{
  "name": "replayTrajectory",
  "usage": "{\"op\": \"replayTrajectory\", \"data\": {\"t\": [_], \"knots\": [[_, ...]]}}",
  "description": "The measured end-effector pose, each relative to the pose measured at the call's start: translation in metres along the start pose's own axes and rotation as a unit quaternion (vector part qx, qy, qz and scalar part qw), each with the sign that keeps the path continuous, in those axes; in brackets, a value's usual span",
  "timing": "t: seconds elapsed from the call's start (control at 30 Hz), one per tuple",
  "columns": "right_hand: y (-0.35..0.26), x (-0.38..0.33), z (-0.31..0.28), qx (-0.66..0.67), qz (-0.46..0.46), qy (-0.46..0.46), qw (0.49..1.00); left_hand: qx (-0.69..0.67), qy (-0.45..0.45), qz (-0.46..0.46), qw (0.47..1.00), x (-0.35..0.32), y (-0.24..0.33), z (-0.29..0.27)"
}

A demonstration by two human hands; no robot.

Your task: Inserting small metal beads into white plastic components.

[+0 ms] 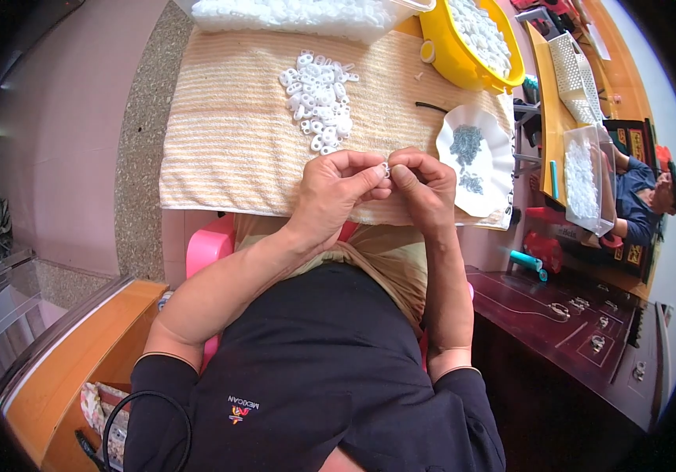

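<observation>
Both my hands meet in front of my lap, above the near edge of a striped towel. Between thumb and finger, my left hand pinches a small white plastic piece. The thumb and finger of my right hand close on the same piece from the other side; any smaller part in them is hidden. Just beyond my left hand lies a loose pile of small white plastic pieces with round holes. To the right of my right hand, a white wavy-rimmed plate bears tiny dark grey-green parts.
A clear tub of white pieces and a yellow basin of white pieces stand at the back. A thin black stick lies near the plate. At far right, another person sits by a clear box of white pieces.
</observation>
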State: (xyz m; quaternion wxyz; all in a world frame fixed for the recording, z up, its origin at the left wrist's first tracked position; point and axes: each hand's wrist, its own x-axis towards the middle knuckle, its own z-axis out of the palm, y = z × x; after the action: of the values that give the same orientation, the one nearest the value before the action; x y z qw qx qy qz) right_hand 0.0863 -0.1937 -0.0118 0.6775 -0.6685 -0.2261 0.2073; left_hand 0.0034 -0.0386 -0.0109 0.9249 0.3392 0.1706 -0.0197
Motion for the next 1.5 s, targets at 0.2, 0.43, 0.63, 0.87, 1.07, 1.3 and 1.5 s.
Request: {"op": "replayTrajectory", "data": {"t": [0.2,0.43,0.63,0.87,1.07,1.3,1.5], "knots": [[0.0014,-0.0004,0.0010,0.018,0.006,0.010,1.000,-0.011,-0.007,-0.012,1.000,0.0001,0.0015,-0.0003],[-0.0003,-0.0003,0.0019,0.001,-0.003,0.004,1.000,0.004,-0.006,-0.003,1.000,-0.0005,0.0010,-0.0003],[-0.0003,-0.0008,0.0044,-0.005,-0.021,0.006,1.000,0.012,0.002,0.004,1.000,-0.0014,-0.0014,0.0000],[-0.0016,-0.0034,0.0043,0.032,0.032,0.030,0.999,-0.002,-0.018,0.000,1.000,0.0001,0.0012,-0.0010],[-0.0012,-0.0043,0.0041,0.049,0.043,0.023,0.998,-0.011,-0.018,-0.010,1.000,0.0001,0.0043,-0.0009],[0.0015,-0.0038,0.0037,0.013,0.047,0.010,0.999,-0.008,-0.015,-0.008,1.000,0.0010,0.0034,-0.0010],[-0.0024,-0.0049,0.0077,-0.032,0.032,0.009,0.999,-0.003,-0.013,-0.006,1.000,0.0003,0.0029,-0.0019]]}}
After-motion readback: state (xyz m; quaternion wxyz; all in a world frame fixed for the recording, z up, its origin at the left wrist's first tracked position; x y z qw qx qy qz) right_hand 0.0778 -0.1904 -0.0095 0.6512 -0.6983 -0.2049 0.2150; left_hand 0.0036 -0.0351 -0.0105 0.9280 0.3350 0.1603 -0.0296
